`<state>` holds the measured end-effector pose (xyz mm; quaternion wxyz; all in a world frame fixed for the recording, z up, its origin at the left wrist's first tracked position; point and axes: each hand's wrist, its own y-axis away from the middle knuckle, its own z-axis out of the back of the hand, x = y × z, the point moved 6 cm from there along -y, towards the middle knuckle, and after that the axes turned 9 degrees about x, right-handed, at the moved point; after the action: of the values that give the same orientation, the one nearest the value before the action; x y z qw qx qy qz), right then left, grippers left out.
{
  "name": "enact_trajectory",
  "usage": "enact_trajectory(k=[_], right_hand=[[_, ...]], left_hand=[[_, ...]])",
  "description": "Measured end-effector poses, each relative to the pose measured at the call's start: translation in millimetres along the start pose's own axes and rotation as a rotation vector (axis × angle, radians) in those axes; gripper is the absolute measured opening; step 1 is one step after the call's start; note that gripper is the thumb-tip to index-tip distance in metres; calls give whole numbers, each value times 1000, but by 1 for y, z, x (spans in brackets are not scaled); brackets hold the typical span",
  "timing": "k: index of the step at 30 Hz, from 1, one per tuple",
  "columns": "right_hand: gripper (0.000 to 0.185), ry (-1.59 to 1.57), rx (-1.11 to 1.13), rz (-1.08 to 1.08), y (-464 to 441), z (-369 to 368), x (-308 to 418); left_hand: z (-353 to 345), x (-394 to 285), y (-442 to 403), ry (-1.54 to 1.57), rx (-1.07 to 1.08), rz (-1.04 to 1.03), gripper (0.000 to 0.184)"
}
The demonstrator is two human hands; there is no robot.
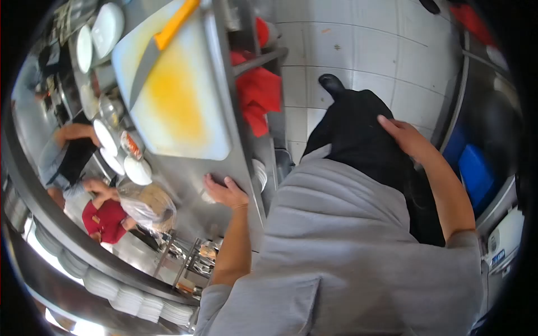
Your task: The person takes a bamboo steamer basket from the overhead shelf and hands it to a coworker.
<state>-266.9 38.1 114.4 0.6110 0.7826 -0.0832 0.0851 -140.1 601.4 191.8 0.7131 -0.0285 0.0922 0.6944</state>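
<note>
My left hand (227, 192) lies on the steel counter (193, 193) near its edge, fingers apart and holding nothing. Close beside it is a white cutting board (185, 73) with a broad yellow stain. A knife (147, 64) with a yellow handle rests on that board, its blade angled across one side. My right hand (402, 134) hangs beside my thigh, against or just by the black trousers (358, 134). Its visible fingers are stretched out, with nothing seen in them; part of the hand is turned away.
Red cloths (259, 98) hang below the counter's edge. White plates (106, 28) stand along the far side, near a large plastic bag (148, 204). Two people work across the counter, one in a red shirt (106, 221). Stacked white dishes (126, 297) line a shelf. Behind me is a blue object (475, 176).
</note>
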Motion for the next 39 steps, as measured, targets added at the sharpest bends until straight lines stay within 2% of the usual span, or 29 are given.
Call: enact_trajectory(k=[3, 5, 8, 10, 13, 15, 17, 18, 19, 21, 28, 31, 34, 36, 37, 38, 39], right_hand=[[98, 305, -67, 116, -10, 6, 21], [98, 424, -54, 105, -23, 12, 20], [100, 432, -16, 12, -41, 31, 1], [103, 290, 133, -118, -40, 35, -9], [105, 188, 217, -135, -47, 49, -27], [99, 163, 168, -129, -54, 63, -42], [95, 113, 79, 2, -77, 85, -64], [83, 95, -31, 36, -76, 93, -69], [83, 95, -31, 37, -81, 99, -83], [90, 144, -186, 136, -87, 118, -95], [81, 196, -184, 75, -88, 123, -127], [74, 220, -217, 138, -36, 91, -86], [60, 9, -253, 663, 65, 39, -9], [57, -22, -204, 1043, 110, 27, 20], [67, -130, -173, 1045, 119, 22, 26], [73, -223, -81, 1171, 127, 18, 33], [79, -264, -66, 1172, 125, 20, 28]], left_hand=[[-3, -1, -1, 10, -14, -48, 77], [-1, -7, 1, -28, -43, -53, 75], [-3, -5, 2, -79, -15, -57, 74], [-6, 0, 3, -84, -13, -42, 75], [-7, 6, 6, -94, 18, 21, 77], [-8, 10, 5, -83, 24, 37, 78], [-6, 7, 4, -76, 30, 30, 78], [-6, 6, 4, -70, 34, 28, 78], [-5, 5, 4, -70, 33, 28, 78], [-5, 6, 5, -80, 32, 58, 77], [-4, 3, 4, -68, 33, 58, 78], [-2, 11, 2, -112, 9, 17, 78], [-3, 6, 0, -113, -25, 1, 75], [-18, 25, 3, 245, -3, 179, 73], [-12, 23, 7, 23, -35, 25, 61], [-6, 7, 6, 4, -61, 32, 60], [-7, 15, 9, -130, -94, -61, 62]])
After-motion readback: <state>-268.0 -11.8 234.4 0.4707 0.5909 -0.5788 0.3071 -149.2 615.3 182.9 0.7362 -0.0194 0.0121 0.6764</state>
